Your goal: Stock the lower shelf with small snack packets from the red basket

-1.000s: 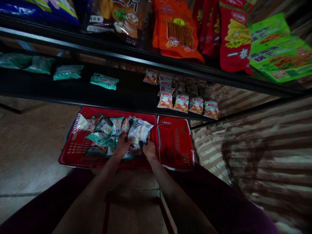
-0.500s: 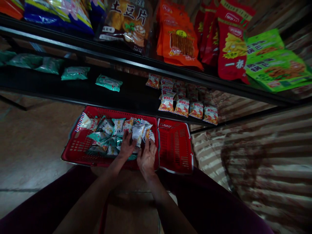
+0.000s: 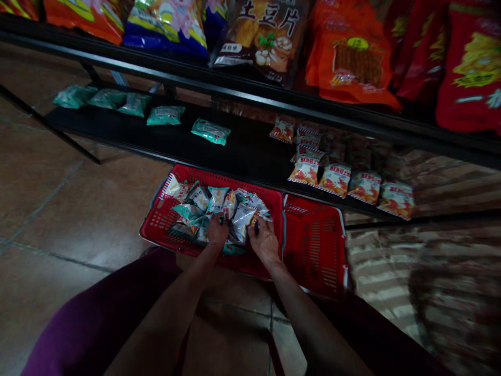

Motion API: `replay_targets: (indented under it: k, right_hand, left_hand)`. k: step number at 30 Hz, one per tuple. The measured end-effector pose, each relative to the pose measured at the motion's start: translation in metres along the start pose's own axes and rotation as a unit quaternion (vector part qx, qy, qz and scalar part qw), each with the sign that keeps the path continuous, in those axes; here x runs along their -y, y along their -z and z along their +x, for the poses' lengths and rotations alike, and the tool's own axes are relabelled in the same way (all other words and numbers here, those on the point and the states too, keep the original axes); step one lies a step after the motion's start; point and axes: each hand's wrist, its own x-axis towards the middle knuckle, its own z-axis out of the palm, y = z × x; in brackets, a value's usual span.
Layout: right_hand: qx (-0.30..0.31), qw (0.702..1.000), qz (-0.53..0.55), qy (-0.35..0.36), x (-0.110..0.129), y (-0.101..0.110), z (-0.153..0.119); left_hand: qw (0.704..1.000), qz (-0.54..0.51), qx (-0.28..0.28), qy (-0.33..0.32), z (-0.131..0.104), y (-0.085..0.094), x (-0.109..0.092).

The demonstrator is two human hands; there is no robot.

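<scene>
A red plastic basket (image 3: 156, 230) below the low shelf holds several small snack bags, green ones (image 3: 190, 211) and white-and-orange ones. My left hand (image 3: 218, 230) reaches in at the middle with its fingers curled together; what lies in them is hidden. Just beyond those fingers is a small orange-and-white snack bag (image 3: 230, 202). Between my hands lies a silvery-white snack bag (image 3: 243, 220). At the basket's right side, my right hand (image 3: 264, 241) is closed, thumb and fingers on the edge of a white-and-orange snack bag (image 3: 256, 215).
A second red basket section (image 3: 313, 245) adjoins on the right. On the low black shelf (image 3: 242, 156) lie several green bags (image 3: 166, 115) at left and white-and-orange bags (image 3: 335, 178) at right. An upper shelf (image 3: 176, 78) with larger packs overhangs. Striped fabric (image 3: 376, 271) is at right.
The view has swung left, so shelf and basket appear farther right. My left hand has drawn slightly left within the basket, its fingers more curled; my right hand's fingers have closed in.
</scene>
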Motion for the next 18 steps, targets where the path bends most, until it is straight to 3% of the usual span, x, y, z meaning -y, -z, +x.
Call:
replay_targets:
  k: [4, 7, 10, 14, 18]
  right_hand:
    - [0.069, 0.995, 0.018, 0.072, -0.013, -0.024, -0.013]
    - [0.052, 0.994, 0.080, 0.055, -0.020, -0.035, -0.016]
    - [0.013, 0.987, 0.158, 0.009, -0.023, -0.032, -0.012]
    - [0.013, 0.976, 0.210, -0.051, -0.027, -0.002, -0.005]
    - [0.027, 0.967, 0.252, -0.020, -0.023, 0.054, 0.000]
  left_hand:
    - [0.999, 0.022, -0.005, 0.044, 0.000, 0.016, 0.018]
    - [0.999, 0.021, 0.030, 0.028, -0.003, 0.020, 0.019]
    - [0.999, 0.023, 0.047, -0.008, -0.012, 0.014, 0.010]
    - [0.996, 0.051, 0.055, -0.045, -0.023, 0.011, -0.007]
    - [0.997, -0.018, 0.047, -0.064, -0.026, 0.023, -0.034]
